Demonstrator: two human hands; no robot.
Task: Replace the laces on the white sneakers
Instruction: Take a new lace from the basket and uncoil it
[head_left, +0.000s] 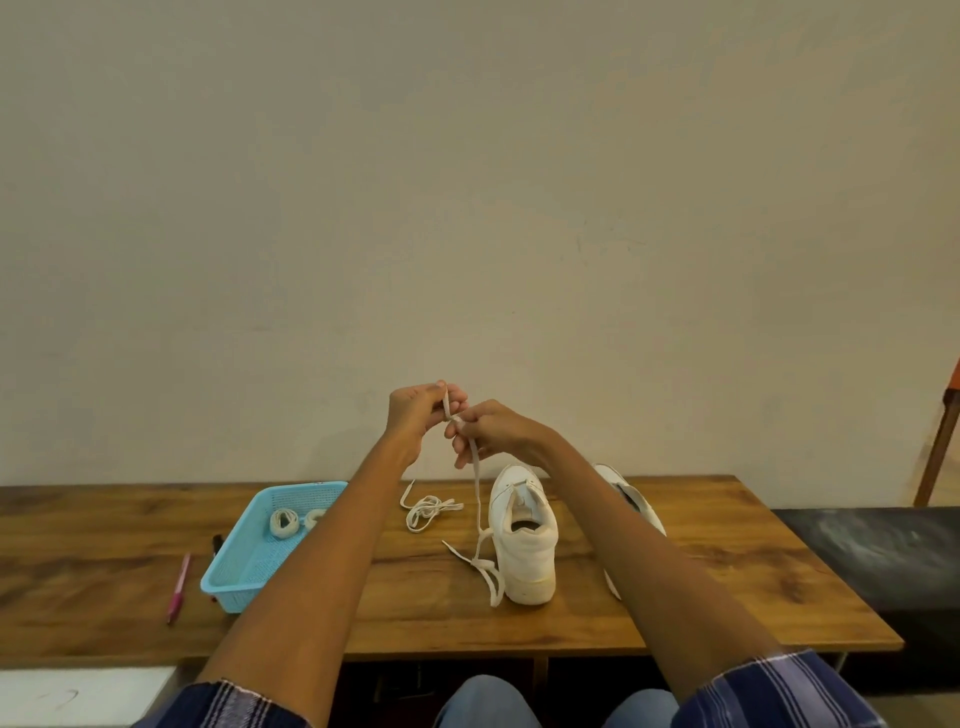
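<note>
While the lace (475, 467) is pinched by both hands' fingers (451, 400), it hangs limp. Being soft and light, it is best gripped near its stiff tip.

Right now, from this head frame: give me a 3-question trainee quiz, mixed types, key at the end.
1. True or false: both hands hold the same lace.
2. Where are the coiled laces? A) in the blue basket B) inside a sneaker C) on the floor
3. Fill in: the pink pen lies to the ____ of the basket.

Key:
1. True. The left hand and right hand pinch one lace raised above the table; its lower end trails beside the near sneaker.
2. A. The coiled laces sit in the basket; another loose lace lies on the table.
3. Left. The pen lies on the table.
</note>
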